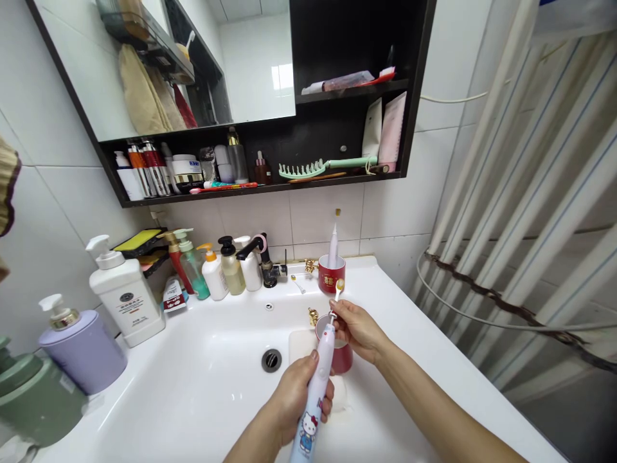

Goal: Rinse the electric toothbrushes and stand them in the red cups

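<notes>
My left hand [294,389] is wrapped round the handle of an electric toothbrush [322,370], pale pink and blue with a cartoon cat near its lower end. The handle tilts upward over the basin, and its thin metal shaft shows at the top. Just above that shaft, my right hand [359,329] pinches a white toothbrush head [339,290] with yellowish bristles. Whether head and shaft touch is hard to tell. Behind the handle, partly hidden, is a red cup [342,359] with a gold handle. A second red cup [331,276] holds another electric toothbrush [333,247].
A loose brush head [298,284] lies on the ledge of the white sink [193,399], beside the black faucet [268,263]. Pump bottles [128,299] line the left and back. Above hangs a dark cabinet [332,138] with a green hairbrush [308,170]. White pipes [511,193] stand right.
</notes>
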Tool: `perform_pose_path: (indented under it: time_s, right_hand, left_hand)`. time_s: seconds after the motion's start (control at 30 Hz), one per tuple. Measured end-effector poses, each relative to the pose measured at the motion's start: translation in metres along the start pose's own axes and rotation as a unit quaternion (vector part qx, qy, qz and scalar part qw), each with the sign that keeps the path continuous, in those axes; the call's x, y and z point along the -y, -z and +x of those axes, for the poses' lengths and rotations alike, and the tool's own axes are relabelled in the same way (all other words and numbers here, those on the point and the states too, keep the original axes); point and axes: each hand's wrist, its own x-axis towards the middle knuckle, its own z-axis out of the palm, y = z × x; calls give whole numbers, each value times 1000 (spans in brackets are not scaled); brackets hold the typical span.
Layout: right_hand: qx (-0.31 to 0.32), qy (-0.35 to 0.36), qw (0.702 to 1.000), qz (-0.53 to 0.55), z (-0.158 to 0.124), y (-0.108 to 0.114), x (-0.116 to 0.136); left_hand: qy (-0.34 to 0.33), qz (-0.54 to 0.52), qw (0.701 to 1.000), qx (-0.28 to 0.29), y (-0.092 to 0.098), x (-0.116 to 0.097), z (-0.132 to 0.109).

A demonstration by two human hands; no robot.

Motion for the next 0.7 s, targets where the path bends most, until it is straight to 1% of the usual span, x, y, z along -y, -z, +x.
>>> perform_pose_path:
  time_s: [0.17,0.23,0.33,0.43,0.53,0.7]
  right_hand:
    - [17,20,999,-22,-4,-5,-3]
    - [25,28,999,-28,-5,-7,-5]
    - [32,50,998,-31,-7,-11,-6]
    - [58,62,996,-34,-10,-13,-3]
    - [65,57,995,-43,-11,-14,-1]
    - [41,61,995,-70,-10,-14,-3]
  left_hand:
    - [19,-27,999,15,0,-1,0]
    - [17,-45,999,22,0,-3,-1]
    - [25,-67,996,57,1,-6,-3]
    - [28,-79,992,89,2,-7,-4]
    - [9,-81,993,84,1,-7,-5]
    - [-8,-73,995,67,-2,-3,-4]
